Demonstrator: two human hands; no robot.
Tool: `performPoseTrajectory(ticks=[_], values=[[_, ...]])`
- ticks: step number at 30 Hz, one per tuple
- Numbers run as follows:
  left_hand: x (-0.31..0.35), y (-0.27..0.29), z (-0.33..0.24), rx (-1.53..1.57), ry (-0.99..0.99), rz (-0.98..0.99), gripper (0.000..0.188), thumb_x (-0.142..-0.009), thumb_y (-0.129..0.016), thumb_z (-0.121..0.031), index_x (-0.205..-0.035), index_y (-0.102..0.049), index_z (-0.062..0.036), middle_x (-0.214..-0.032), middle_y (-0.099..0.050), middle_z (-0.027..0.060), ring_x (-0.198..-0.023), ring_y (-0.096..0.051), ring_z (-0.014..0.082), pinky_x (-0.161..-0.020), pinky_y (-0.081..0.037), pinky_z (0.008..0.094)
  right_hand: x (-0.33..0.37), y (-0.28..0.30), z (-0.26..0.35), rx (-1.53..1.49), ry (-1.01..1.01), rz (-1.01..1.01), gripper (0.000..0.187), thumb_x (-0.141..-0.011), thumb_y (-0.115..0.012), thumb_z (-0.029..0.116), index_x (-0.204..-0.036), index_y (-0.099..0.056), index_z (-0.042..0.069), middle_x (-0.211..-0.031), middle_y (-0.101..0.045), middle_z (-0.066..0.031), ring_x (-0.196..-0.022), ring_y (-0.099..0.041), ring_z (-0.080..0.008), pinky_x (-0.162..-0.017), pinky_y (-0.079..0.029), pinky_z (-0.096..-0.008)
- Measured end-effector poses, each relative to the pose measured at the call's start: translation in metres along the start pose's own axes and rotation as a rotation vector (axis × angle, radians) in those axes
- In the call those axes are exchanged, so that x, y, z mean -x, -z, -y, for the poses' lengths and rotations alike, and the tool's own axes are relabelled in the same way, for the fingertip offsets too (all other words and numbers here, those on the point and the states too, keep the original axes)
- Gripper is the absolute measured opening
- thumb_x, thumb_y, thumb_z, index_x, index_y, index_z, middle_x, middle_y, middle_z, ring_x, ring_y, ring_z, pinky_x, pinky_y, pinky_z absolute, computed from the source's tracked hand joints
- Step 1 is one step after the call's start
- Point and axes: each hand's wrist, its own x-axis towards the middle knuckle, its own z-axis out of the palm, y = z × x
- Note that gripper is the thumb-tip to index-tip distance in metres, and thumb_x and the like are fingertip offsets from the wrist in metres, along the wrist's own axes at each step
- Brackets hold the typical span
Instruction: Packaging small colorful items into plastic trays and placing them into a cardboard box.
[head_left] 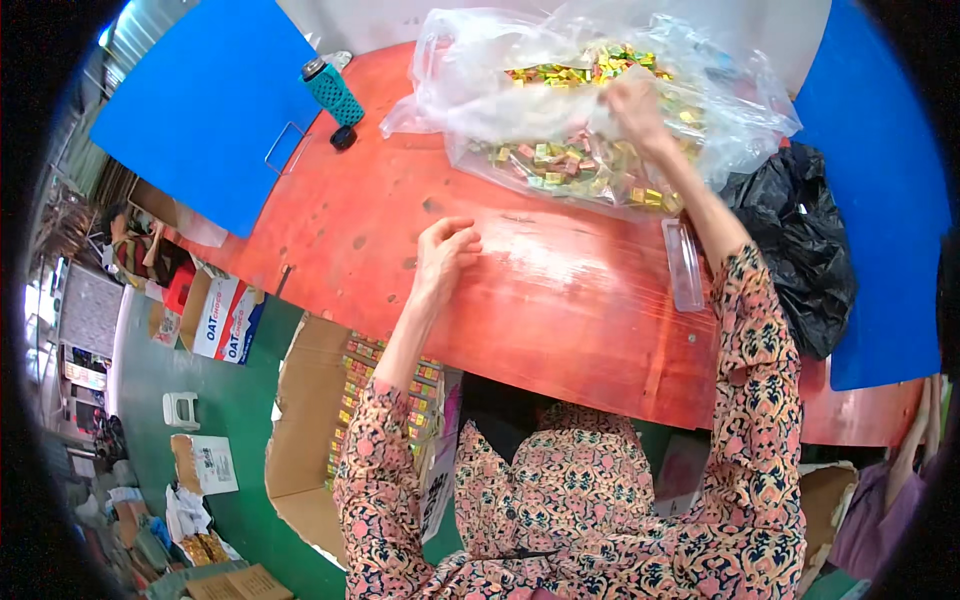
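Observation:
A big clear plastic bag (pixel 440 100) lies at the far side of the red table, with many small yellow, green and pink wrapped blocks (pixel 560 160) inside it. My right hand (pixel 638 108) reaches over the bag, fingers bent and closed on a fold of its film; the fingertips are partly hidden. My left hand (pixel 447 252) hovers at or just above the bare tabletop, nearer to me, with loosely curled fingers slightly apart and nothing seen in them. To the right, beside my right forearm, rests a narrow clear plastic tray (pixel 683 266).
The red table (pixel 560 350) has blue panels (pixel 210 110) at both sides. A teal bottle (pixel 333 92) and black cap (pixel 343 137) stand back left. At right is a black plastic bag (pixel 795 240). Below my left arm, an open carton (pixel 305 430) holds rows of blocks. Other people are partly visible.

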Motion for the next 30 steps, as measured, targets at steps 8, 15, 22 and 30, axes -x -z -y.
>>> performPoseTrajectory(ticks=[8,15,22,30], values=[[-0.021,-0.020,0.012,0.061,0.086,0.048,0.034,-0.084,-0.059,-0.017,-0.110,-0.053,0.0046,-0.084,-0.062,0.0107,-0.072,-0.062,0.0149,-0.063,-0.051,0.0259,-0.041,0.030,-0.033,-0.185,-0.327,-0.059,0.020,-0.081,-0.055,0.019,-0.074,-0.067,0.005,-0.054,-0.054,0.0000,-0.046,-0.048,-0.0097,-0.043,-0.037,-0.0264],[-0.029,-0.001,0.011,0.201,0.153,-0.025,0.067,-0.083,-0.060,-0.049,-0.124,-0.041,0.0006,-0.108,-0.057,0.0191,-0.096,-0.060,0.0278,-0.070,-0.054,0.0384,0.047,-0.030,-0.001,-0.034,0.017,0.580,0.026,-0.084,-0.052,0.021,-0.072,-0.062,0.000,-0.054,-0.053,-0.0052,-0.052,-0.050,-0.0145,-0.049,-0.041,-0.0330],[-0.063,-0.014,0.001,0.331,0.151,0.075,0.085,-0.070,-0.073,-0.051,-0.131,-0.034,-0.0065,-0.116,-0.054,0.0150,-0.096,-0.058,0.0287,-0.069,-0.052,0.0419,0.085,-0.043,0.063,-0.244,0.186,0.860,0.033,-0.085,-0.056,0.025,-0.074,-0.051,-0.005,-0.055,-0.045,-0.0103,-0.053,-0.045,-0.0178,-0.055,-0.039,-0.0350],[-0.114,-0.049,-0.003,0.524,0.220,0.019,0.058,-0.073,-0.074,-0.030,-0.119,-0.049,-0.0050,-0.103,-0.061,0.0125,-0.084,-0.064,0.0263,-0.054,-0.056,0.0404,-0.031,-0.019,0.084,0.142,0.513,0.379,0.052,-0.072,-0.073,0.032,-0.107,-0.054,-0.001,-0.099,-0.058,-0.0165,-0.090,-0.057,-0.0291,-0.077,-0.046,-0.0388]])
